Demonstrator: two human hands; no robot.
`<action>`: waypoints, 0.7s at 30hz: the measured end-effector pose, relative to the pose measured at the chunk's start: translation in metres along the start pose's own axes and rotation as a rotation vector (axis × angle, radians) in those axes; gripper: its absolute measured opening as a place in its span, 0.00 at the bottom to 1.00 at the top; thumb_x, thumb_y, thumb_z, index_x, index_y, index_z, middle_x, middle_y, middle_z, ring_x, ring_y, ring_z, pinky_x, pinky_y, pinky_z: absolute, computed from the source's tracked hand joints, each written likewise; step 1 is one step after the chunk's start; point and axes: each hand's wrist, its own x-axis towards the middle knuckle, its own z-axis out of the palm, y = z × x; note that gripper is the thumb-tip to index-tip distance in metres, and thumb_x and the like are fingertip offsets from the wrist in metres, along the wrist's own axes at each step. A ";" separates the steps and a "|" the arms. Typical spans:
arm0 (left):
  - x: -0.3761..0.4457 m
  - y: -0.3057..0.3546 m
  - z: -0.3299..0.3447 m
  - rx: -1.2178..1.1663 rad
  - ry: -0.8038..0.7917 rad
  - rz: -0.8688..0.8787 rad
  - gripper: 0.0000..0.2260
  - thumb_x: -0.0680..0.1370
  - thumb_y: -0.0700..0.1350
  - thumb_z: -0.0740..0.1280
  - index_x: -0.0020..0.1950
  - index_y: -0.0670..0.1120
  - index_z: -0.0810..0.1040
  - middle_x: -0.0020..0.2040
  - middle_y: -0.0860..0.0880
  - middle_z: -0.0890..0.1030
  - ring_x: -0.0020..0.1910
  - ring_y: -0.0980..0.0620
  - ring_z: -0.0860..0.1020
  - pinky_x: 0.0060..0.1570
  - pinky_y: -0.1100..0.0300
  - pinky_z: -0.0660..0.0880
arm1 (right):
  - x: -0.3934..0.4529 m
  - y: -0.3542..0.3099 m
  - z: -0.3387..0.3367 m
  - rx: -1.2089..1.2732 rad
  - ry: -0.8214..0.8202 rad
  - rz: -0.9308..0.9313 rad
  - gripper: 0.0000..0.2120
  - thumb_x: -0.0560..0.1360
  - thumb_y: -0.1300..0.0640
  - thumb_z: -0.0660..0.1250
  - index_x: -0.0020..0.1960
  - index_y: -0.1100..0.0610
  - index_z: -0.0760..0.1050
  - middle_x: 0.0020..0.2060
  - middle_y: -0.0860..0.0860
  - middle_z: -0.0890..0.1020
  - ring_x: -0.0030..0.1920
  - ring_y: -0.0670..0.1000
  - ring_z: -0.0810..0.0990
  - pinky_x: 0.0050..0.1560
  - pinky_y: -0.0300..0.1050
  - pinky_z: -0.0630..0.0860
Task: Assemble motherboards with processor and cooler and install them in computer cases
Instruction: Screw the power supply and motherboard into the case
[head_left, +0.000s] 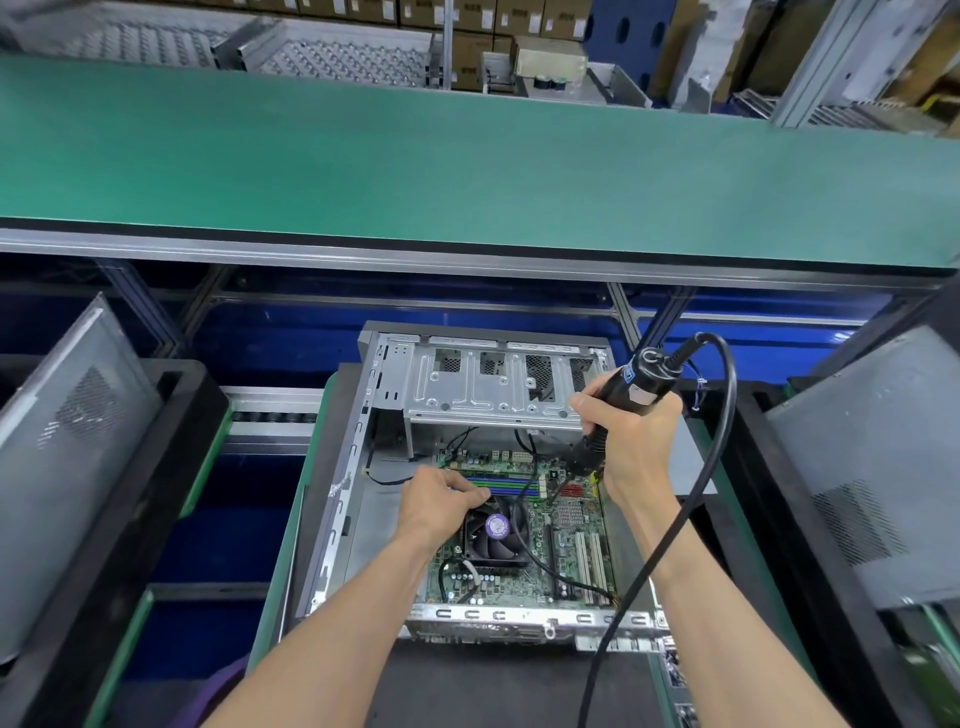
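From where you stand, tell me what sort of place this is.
Most likely a computer assembly line in a factory: an open computer case on the bench, a corded electric screwdriver in the right hand, and stacked cartons behind.

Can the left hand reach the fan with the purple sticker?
Probably yes. The left hand already rests at the fan's top-left corner inside the open case, and nothing lies between them. The right hand is off to the side gripping the screwdriver.
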 end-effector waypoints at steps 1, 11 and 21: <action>0.000 0.000 0.000 -0.002 -0.002 -0.002 0.06 0.73 0.48 0.78 0.40 0.47 0.86 0.56 0.48 0.85 0.50 0.55 0.76 0.54 0.60 0.70 | 0.000 0.000 0.000 0.006 0.005 0.002 0.11 0.64 0.70 0.73 0.31 0.56 0.78 0.27 0.51 0.78 0.24 0.50 0.71 0.29 0.41 0.72; -0.001 0.001 0.000 -0.017 -0.006 -0.007 0.06 0.73 0.48 0.78 0.38 0.49 0.85 0.56 0.48 0.84 0.55 0.52 0.78 0.58 0.56 0.73 | 0.012 -0.001 -0.002 -0.075 -0.244 -0.016 0.08 0.65 0.64 0.76 0.39 0.53 0.83 0.33 0.51 0.82 0.33 0.52 0.78 0.38 0.45 0.76; 0.002 -0.001 0.000 -0.009 -0.005 -0.015 0.06 0.73 0.48 0.78 0.39 0.48 0.85 0.50 0.50 0.85 0.55 0.52 0.79 0.57 0.56 0.74 | 0.017 -0.006 0.005 -0.084 -0.262 -0.085 0.09 0.62 0.80 0.64 0.35 0.69 0.76 0.31 0.55 0.82 0.31 0.53 0.81 0.34 0.41 0.77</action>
